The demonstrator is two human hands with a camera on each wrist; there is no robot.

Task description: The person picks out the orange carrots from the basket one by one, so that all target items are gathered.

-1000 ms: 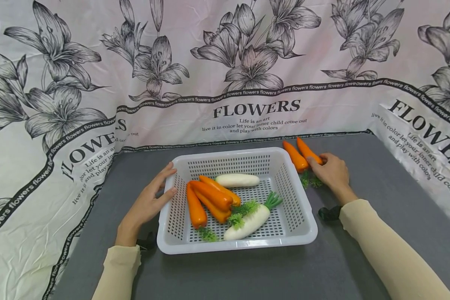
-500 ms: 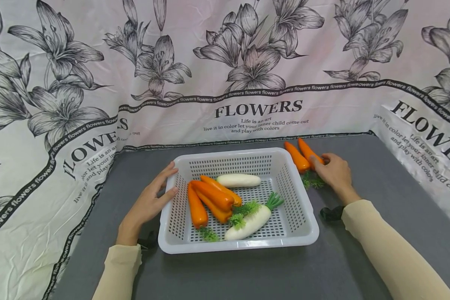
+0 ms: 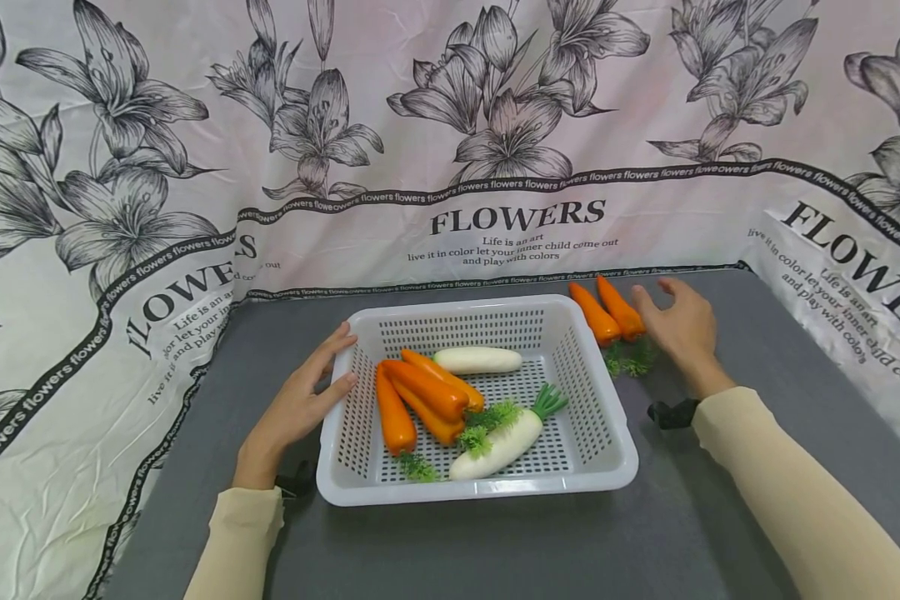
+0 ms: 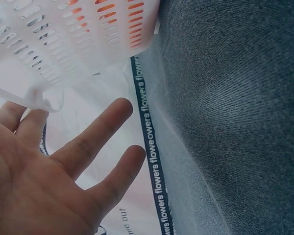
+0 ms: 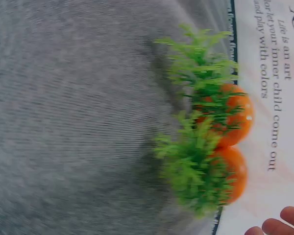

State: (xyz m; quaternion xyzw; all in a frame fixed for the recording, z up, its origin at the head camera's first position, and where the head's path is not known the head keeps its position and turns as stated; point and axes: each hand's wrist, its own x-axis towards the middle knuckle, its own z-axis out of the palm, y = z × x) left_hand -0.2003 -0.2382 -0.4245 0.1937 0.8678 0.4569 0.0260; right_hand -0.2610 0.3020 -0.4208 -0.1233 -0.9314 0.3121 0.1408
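A white perforated plastic basket stands on the grey cloth. My left hand rests at its left rim, fingers spread and fairly straight. In the left wrist view, two fingers of the left hand stretch out below the basket wall. Two orange carrots with leafy green tops, a left one and a right one, lie side by side behind the basket's right corner. My right hand is just right of them, thumb and fingers apart, holding nothing. Its fingertips show at the right wrist view's lower corner.
Inside the basket, several orange carrots are heaped to the left. One white radish lies at the back, another with a green top at the front. A flower-printed curtain hangs behind and along the sides.
My right hand has let go of the right carrot and drawn away to the right, its fingers parting. That carrot now lies beside the other one. The left hand stays at the basket rim.
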